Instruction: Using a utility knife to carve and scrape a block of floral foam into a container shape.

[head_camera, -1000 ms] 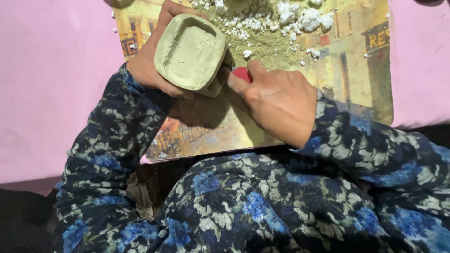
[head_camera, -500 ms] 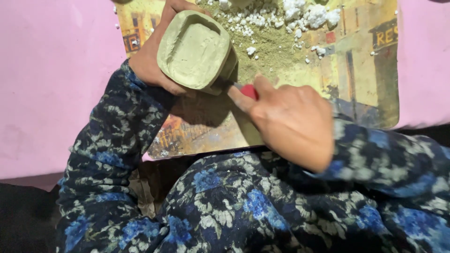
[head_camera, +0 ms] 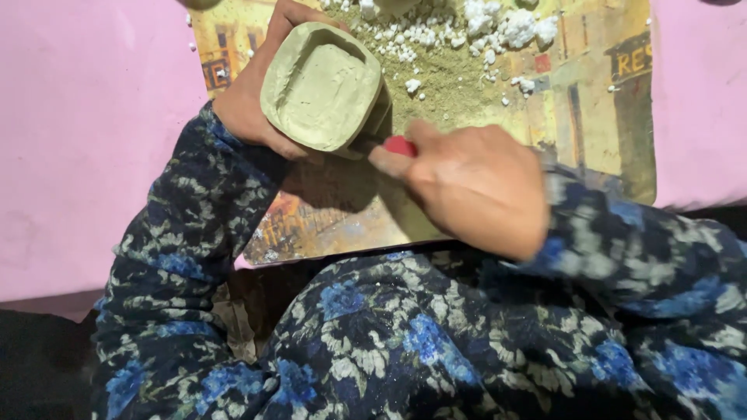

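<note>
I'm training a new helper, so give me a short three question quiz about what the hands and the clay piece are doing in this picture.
1. True or false: the left hand holds the greenish clay dish tilted, its hollow facing the camera.
2. What colour is the handle of the tool in the right hand?
3. What lies on the picture-printed board beyond the dish? A) white crumbs and greenish dust B) coins C) leaves

Key: 1 true; 2 red; 3 A
</note>
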